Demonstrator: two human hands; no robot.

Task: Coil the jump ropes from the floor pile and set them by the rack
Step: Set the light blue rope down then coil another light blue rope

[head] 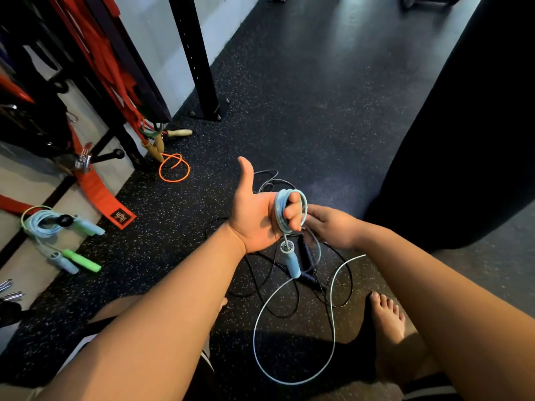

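blue rope [289, 208] coils wrap left hand [257, 218]; two coiled ropes [55, 227] aside

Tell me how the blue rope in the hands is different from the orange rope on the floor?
The blue rope is wound around the left hand's fingers, with a loose tail on the floor; the orange rope lies untouched by the rack. The blue rope's handle is blue and dangles; the orange rope's handles look wooden. Both are thin cords.
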